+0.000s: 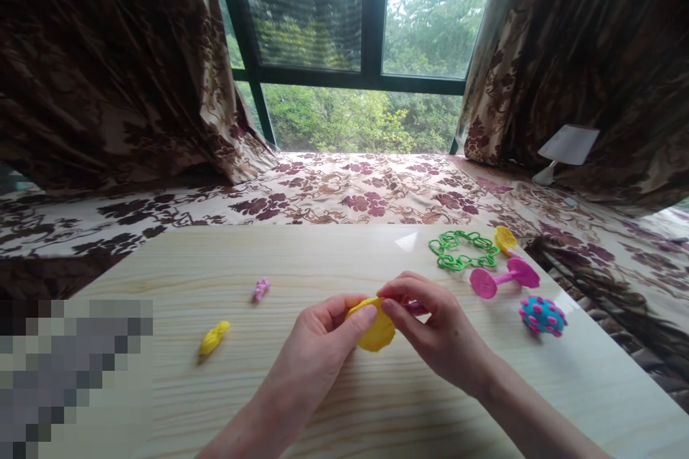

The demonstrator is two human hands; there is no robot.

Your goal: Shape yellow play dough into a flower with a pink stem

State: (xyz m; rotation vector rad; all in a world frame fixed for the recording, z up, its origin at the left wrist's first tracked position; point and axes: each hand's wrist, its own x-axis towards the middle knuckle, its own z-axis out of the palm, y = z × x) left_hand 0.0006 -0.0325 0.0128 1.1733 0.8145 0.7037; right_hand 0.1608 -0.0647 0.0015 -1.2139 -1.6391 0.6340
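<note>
A thin, round yellow modelling-clay disc point(380, 333) is held up above the table in front of me. My left hand point(317, 337) is closed on it, the thumb lying flat across its face and the fingers hidden behind. At the disc's upper right edge, my right hand point(436, 323) pinches the clay between thumb and fingertips. A pinkish piece point(415, 307) shows partly behind the right fingers; its shape is mostly covered. On the table to the left lie a twisted yellow clay lump point(214, 338) and a small pink clay bit point(261, 290).
On the pale wooden table point(215, 401), to the right, are a green clay chain point(444, 258), a pink dumbbell shape point(504, 278), a blue lump with pink dots point(543, 316) and a yellow clay disc point(504, 238). A white lamp point(569, 145) stands beyond. Blurred pixels cover the lower left.
</note>
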